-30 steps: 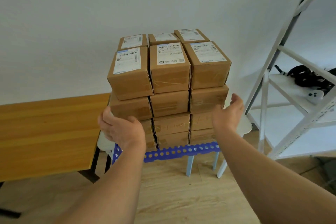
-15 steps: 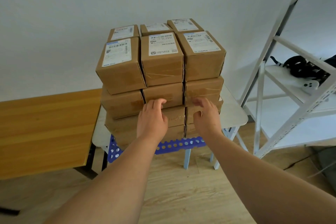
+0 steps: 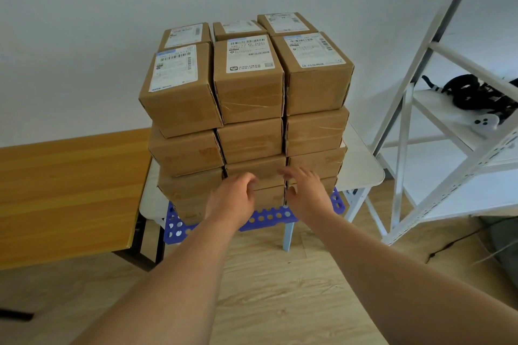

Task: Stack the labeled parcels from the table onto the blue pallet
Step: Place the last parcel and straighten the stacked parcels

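A tall stack of brown cardboard parcels (image 3: 248, 103) with white labels on top stands several layers high on the blue perforated pallet (image 3: 269, 217). The pallet rests on a small white table (image 3: 361, 173). My left hand (image 3: 232, 202) and my right hand (image 3: 307, 193) are side by side in front of the lower middle parcels, fingers loosely apart, holding nothing. Whether the fingertips touch the cardboard I cannot tell. The top left front parcel (image 3: 179, 92) overhangs the one below and sits slightly askew.
A wooden table (image 3: 70, 193) with black legs stands at the left, its top bare. A white metal shelf rack (image 3: 437, 109) at the right holds a black object and a white controller (image 3: 483, 122). Wood floor lies below; a white wall is behind.
My hands came in from the stack's two sides to its front middle and have since sunk a little lower. The view has shifted slightly.
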`<state>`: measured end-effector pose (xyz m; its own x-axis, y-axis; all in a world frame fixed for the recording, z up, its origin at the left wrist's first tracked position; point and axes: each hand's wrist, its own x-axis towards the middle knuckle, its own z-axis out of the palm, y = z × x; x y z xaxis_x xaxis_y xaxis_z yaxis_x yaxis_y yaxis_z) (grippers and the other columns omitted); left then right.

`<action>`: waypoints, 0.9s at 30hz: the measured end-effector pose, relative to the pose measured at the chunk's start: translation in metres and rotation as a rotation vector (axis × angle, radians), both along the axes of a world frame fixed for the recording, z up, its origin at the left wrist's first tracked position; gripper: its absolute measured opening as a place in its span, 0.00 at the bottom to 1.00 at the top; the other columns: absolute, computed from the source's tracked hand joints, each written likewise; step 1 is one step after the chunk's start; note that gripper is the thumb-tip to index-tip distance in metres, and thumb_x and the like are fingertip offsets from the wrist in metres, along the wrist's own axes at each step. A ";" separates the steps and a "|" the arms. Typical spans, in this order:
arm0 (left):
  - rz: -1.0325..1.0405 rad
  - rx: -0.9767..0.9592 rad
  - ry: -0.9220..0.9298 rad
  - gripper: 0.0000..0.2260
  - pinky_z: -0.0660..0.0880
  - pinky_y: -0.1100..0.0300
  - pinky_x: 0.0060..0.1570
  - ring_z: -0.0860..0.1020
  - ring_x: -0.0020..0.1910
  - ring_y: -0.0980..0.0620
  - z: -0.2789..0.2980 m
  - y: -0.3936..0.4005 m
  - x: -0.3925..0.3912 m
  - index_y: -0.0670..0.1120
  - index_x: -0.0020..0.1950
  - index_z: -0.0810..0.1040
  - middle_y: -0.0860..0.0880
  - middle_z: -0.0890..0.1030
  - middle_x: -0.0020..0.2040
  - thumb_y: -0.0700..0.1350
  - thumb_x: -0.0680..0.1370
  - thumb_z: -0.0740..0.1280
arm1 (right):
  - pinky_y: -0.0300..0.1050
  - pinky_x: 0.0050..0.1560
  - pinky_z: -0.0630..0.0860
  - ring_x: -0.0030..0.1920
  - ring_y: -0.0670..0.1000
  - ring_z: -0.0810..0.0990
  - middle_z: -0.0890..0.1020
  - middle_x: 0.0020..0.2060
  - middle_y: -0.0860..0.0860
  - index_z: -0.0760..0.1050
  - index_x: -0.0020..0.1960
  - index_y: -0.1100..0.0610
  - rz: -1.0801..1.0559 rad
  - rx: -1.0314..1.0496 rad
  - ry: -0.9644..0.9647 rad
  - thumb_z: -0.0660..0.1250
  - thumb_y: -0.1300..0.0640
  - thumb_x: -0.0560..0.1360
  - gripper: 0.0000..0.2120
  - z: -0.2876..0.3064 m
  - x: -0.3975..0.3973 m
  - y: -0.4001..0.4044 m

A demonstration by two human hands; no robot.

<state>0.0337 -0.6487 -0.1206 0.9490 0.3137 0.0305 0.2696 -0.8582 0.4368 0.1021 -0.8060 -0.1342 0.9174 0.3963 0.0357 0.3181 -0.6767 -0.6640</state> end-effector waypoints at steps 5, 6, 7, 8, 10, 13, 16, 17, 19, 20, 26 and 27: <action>0.000 0.019 0.079 0.18 0.76 0.52 0.55 0.77 0.59 0.53 -0.002 0.007 0.005 0.58 0.68 0.71 0.56 0.76 0.64 0.44 0.80 0.59 | 0.45 0.63 0.69 0.69 0.49 0.63 0.76 0.64 0.44 0.70 0.70 0.45 0.023 -0.056 0.049 0.57 0.67 0.74 0.28 0.000 0.006 0.005; -0.006 0.019 0.078 0.18 0.76 0.52 0.56 0.76 0.59 0.53 -0.001 0.008 0.006 0.57 0.68 0.71 0.56 0.76 0.64 0.43 0.80 0.59 | 0.46 0.63 0.69 0.69 0.49 0.63 0.76 0.64 0.44 0.70 0.69 0.45 0.021 -0.060 0.046 0.57 0.67 0.75 0.28 0.000 0.007 0.005; -0.013 0.018 0.080 0.18 0.75 0.52 0.57 0.76 0.60 0.53 -0.001 0.010 0.007 0.57 0.68 0.72 0.56 0.76 0.64 0.43 0.80 0.59 | 0.45 0.63 0.69 0.69 0.49 0.63 0.76 0.63 0.44 0.71 0.69 0.45 0.017 -0.064 0.045 0.57 0.67 0.75 0.27 0.000 0.007 0.006; -0.019 0.017 0.083 0.18 0.75 0.51 0.57 0.76 0.61 0.53 -0.001 0.010 0.008 0.56 0.68 0.72 0.55 0.76 0.64 0.42 0.80 0.59 | 0.45 0.63 0.70 0.69 0.49 0.64 0.76 0.63 0.44 0.71 0.69 0.45 0.014 -0.065 0.044 0.57 0.67 0.75 0.27 0.000 0.008 0.006; -0.027 0.011 0.081 0.18 0.74 0.51 0.57 0.75 0.61 0.52 -0.001 0.012 0.008 0.56 0.68 0.72 0.55 0.76 0.65 0.42 0.80 0.59 | 0.45 0.62 0.70 0.69 0.48 0.64 0.76 0.63 0.44 0.71 0.68 0.45 0.002 -0.059 0.034 0.57 0.67 0.75 0.27 -0.001 0.007 0.007; -0.034 0.018 0.092 0.18 0.75 0.51 0.57 0.75 0.61 0.52 -0.005 0.013 0.006 0.56 0.68 0.72 0.55 0.76 0.64 0.43 0.80 0.58 | 0.45 0.62 0.71 0.68 0.48 0.65 0.76 0.63 0.45 0.71 0.69 0.46 0.010 -0.075 0.012 0.58 0.67 0.75 0.27 -0.008 0.003 0.008; -0.048 0.007 0.178 0.18 0.75 0.51 0.56 0.75 0.61 0.51 -0.013 0.015 0.003 0.56 0.69 0.71 0.55 0.75 0.65 0.44 0.81 0.58 | 0.46 0.64 0.71 0.69 0.49 0.66 0.76 0.63 0.47 0.72 0.68 0.44 0.060 -0.152 0.067 0.57 0.66 0.75 0.27 -0.017 -0.001 0.012; -0.053 0.007 0.201 0.18 0.75 0.51 0.56 0.74 0.62 0.51 -0.015 0.016 0.002 0.56 0.69 0.71 0.55 0.75 0.66 0.44 0.81 0.58 | 0.47 0.64 0.71 0.69 0.49 0.65 0.75 0.64 0.47 0.72 0.68 0.43 0.081 -0.184 0.103 0.57 0.66 0.76 0.26 -0.018 -0.002 0.012; -0.056 0.013 0.224 0.18 0.75 0.51 0.57 0.74 0.63 0.50 -0.018 0.018 0.002 0.57 0.70 0.70 0.55 0.74 0.67 0.44 0.81 0.58 | 0.49 0.65 0.71 0.70 0.50 0.64 0.74 0.66 0.47 0.71 0.69 0.43 0.101 -0.225 0.149 0.57 0.65 0.75 0.27 -0.021 -0.002 0.012; -0.052 0.021 0.224 0.19 0.74 0.52 0.58 0.74 0.63 0.50 -0.018 0.019 0.002 0.57 0.71 0.70 0.55 0.74 0.67 0.44 0.81 0.58 | 0.49 0.65 0.71 0.71 0.50 0.64 0.73 0.67 0.47 0.70 0.70 0.43 0.103 -0.230 0.159 0.57 0.65 0.75 0.28 -0.021 -0.002 0.012; -0.020 0.042 0.162 0.18 0.73 0.53 0.58 0.74 0.62 0.51 -0.021 0.018 0.002 0.56 0.70 0.70 0.55 0.74 0.66 0.44 0.81 0.58 | 0.51 0.68 0.68 0.72 0.50 0.61 0.72 0.67 0.47 0.67 0.72 0.43 0.078 -0.217 0.149 0.58 0.65 0.76 0.28 -0.021 0.004 0.016; -0.016 0.037 0.168 0.18 0.74 0.53 0.57 0.74 0.62 0.51 -0.023 0.018 0.001 0.56 0.70 0.70 0.55 0.75 0.66 0.44 0.81 0.58 | 0.50 0.67 0.70 0.72 0.50 0.61 0.72 0.68 0.47 0.67 0.72 0.43 0.071 -0.220 0.149 0.58 0.65 0.76 0.28 -0.021 0.000 0.016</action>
<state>0.0342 -0.6310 -0.1434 0.9465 0.3005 -0.1174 0.3226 -0.8774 0.3552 0.1025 -0.7898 -0.1555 0.8756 0.4435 -0.1913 0.2803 -0.7891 -0.5466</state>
